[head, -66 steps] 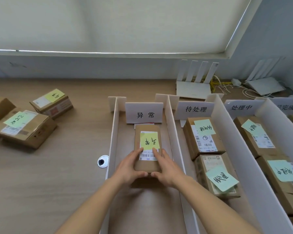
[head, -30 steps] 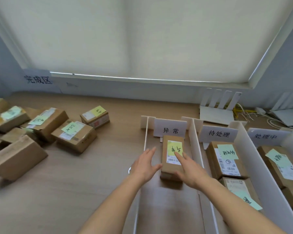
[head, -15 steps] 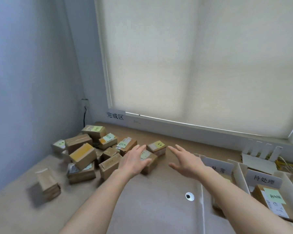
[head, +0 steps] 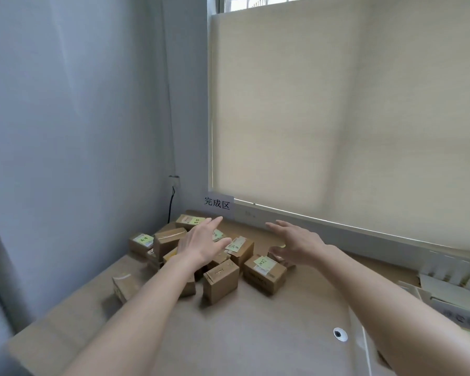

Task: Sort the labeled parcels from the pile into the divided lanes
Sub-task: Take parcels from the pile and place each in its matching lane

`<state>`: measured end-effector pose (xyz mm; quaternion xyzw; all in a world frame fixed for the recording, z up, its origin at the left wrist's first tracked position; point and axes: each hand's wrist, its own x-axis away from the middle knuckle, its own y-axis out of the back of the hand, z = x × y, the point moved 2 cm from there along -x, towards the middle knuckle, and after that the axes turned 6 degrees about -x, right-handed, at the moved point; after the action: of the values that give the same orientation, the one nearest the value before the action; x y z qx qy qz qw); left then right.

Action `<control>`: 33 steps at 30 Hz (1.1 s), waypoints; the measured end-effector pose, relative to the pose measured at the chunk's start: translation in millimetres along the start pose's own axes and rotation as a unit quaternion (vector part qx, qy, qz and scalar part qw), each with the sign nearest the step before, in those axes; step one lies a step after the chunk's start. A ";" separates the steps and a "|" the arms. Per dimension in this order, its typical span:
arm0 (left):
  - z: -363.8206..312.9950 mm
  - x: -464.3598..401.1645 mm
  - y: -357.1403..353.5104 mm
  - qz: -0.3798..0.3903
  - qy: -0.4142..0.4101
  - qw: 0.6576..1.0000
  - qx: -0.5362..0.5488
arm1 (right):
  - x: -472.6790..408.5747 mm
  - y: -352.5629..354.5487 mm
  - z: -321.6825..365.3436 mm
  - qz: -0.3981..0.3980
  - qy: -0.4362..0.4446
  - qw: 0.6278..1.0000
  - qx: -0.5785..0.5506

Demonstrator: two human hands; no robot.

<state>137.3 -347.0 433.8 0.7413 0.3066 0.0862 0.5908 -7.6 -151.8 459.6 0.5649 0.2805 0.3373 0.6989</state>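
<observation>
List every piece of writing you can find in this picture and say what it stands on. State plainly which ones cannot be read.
"完成区": printed on the white paper sign fixed under the window blind.
Handwriting on the green sticky notes on the cardboard parcels: too small and blurred to read.
Printed shipping labels on the parcels: too small to read.
White lane sign at the right edge: blurred, unreadable.

Both forearms are showing bare up to the frame edge, with no sleeves; the left hand (head: 201, 244) and right hand (head: 296, 246) are wearing nothing.
</observation>
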 end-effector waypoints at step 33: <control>12.3 -211.7 -503.7 0.290 0.025 0.956 0.030 | -287.7 -357.4 -296.8 0.215 -0.115 0.969 -0.024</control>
<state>-203.1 -417.5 12.1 0.8132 0.0952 0.2629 0.5104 -358.7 -248.4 52.2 0.6297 0.0617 0.4193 0.6510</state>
